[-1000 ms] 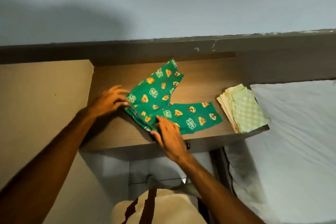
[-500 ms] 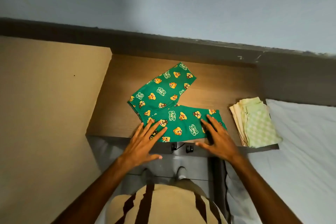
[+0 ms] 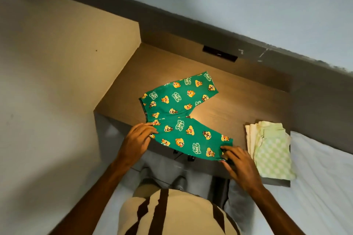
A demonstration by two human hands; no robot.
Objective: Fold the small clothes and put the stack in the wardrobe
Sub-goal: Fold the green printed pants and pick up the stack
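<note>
Your left hand (image 3: 136, 139) and right hand (image 3: 238, 160) pinch the green cartoon-print cotton trousers (image 3: 183, 118) lying V-shaped on the brown wood-grain shelf (image 3: 225, 108), left of the folded pale-green checked stack (image 3: 271, 149).

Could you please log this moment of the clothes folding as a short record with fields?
surface: wooden desk top
item being folded: green printed trousers, spread in a V with legs apart
left hand: pinches the waist end of the near leg
right hand: pinches the cuff end of the near leg
far leg: lies flat on the desk, untouched
folded stack: pale yellow and green checked pieces, right of the trousers at the desk's edge, apart from them
beside the desk: bed with a white sheet
</note>
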